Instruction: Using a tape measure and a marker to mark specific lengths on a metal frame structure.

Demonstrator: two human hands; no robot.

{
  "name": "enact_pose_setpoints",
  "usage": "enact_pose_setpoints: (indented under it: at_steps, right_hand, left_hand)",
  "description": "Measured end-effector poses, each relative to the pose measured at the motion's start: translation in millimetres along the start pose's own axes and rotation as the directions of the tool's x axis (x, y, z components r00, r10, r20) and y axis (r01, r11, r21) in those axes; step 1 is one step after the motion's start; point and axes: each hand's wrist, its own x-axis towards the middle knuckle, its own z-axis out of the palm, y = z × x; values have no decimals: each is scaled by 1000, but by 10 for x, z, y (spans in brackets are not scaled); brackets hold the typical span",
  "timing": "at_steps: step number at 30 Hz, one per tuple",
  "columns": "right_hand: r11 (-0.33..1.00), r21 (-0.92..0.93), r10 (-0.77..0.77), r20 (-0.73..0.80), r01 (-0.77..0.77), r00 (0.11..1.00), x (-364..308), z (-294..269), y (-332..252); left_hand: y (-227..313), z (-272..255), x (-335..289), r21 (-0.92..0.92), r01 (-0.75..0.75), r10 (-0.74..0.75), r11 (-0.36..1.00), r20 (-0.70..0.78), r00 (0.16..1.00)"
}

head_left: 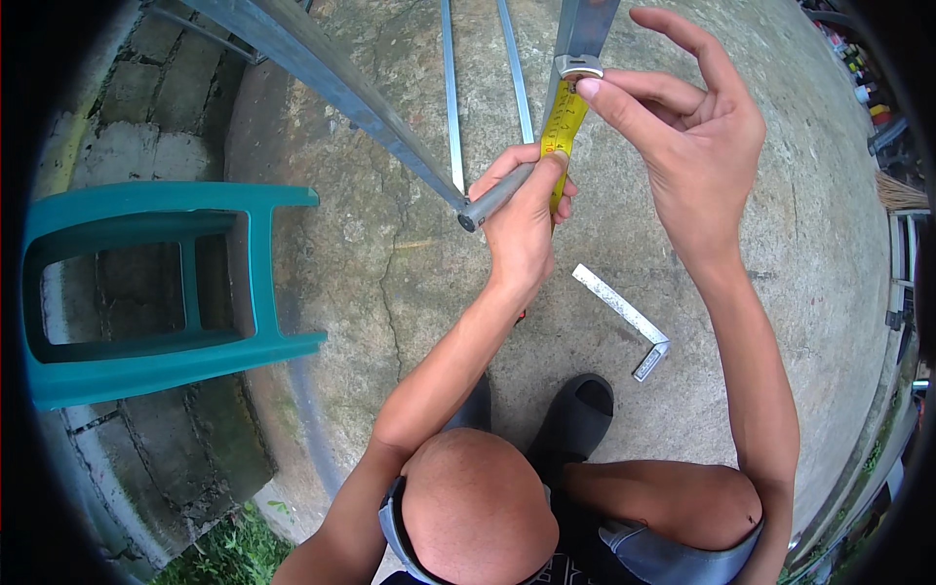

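Yellow tape (564,127) held up to a metal bar (587,29)
The left hand (522,229) curls closed around the tape, thumb pressing it; beyond, the right hand (707,146) pinches its far end with thumb and 1 finger (another is lifted clear). Best kept flat, its end snug. Its long axis runs away from the person, far end leaning slightly right.

Concrete floor (341,302), teal stool (261,273), grey blocks (161,97)

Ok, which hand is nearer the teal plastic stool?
Left. The left hand, pinching a yellow measuring tape, is right of the stool; the right hand is farther right.
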Motion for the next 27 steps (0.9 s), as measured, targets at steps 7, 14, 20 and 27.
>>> enact_pose_setpoints:
  at_steps: [7, 14, 20, 27]
  right_hand:
    - [981, -93, -180, -111, 170, 977, 97, 59, -215]
    - [978, -119, -180, -88, 169, 980, 111, 45, -261]
    - [963, -2, -270, -56, 270, 961, 173, 4, -241]
    - [983, 110, -149, -1, 148, 989, 253, -69, -443]
  left_hand:
    - [241, 167, -47, 8, 15, -15, 1000, 16, 1000]
    - [300, 179, -61, 34, 26, -26, 999, -8, 1000]
    - [319, 206, -62, 17, -6, 6, 1000, 10, 1000]
    - [326, 219, -81, 3, -59, 59, 998, 19, 998]
